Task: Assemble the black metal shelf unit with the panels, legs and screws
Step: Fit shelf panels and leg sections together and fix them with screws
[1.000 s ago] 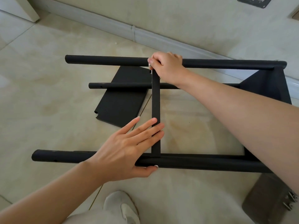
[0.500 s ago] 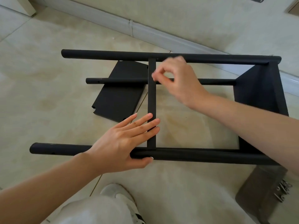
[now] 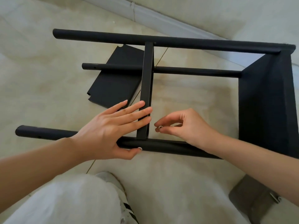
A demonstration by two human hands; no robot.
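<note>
- Lying on its side on the tiled floor (image 3: 48, 81), the partly built black shelf unit (image 3: 265, 101) shows three round legs running left to right in the head view.
- The far leg (image 3: 161, 40) and the near leg (image 3: 169, 146) are bridged by a narrow panel (image 3: 146, 88) standing on edge between them; a lower leg (image 3: 194, 71) runs behind that panel, close to the floor.
- At the right end, a wide end panel (image 3: 267, 110) joins the legs.
- The left hand (image 3: 110, 133) lies flat, fingers straight and spread against the left face of the narrow panel, with the thumb tucked under the near leg.
- The right hand (image 3: 182, 126) hovers just right of the narrow panel's lower end, thumb and forefinger pinched together on a small silver screw (image 3: 160, 127); its forearm crosses over the near leg.
- A loose black panel (image 3: 113, 88) lies flat on the floor behind the frame, partly under the lower leg.
- A grey pad (image 3: 247, 196) sits at the lower right with a metal piece (image 3: 275, 198) on its edge; what that piece is cannot be told.
- A white trouser knee (image 3: 64, 201) and a white shoe (image 3: 118, 191) fill the lower left.
</note>
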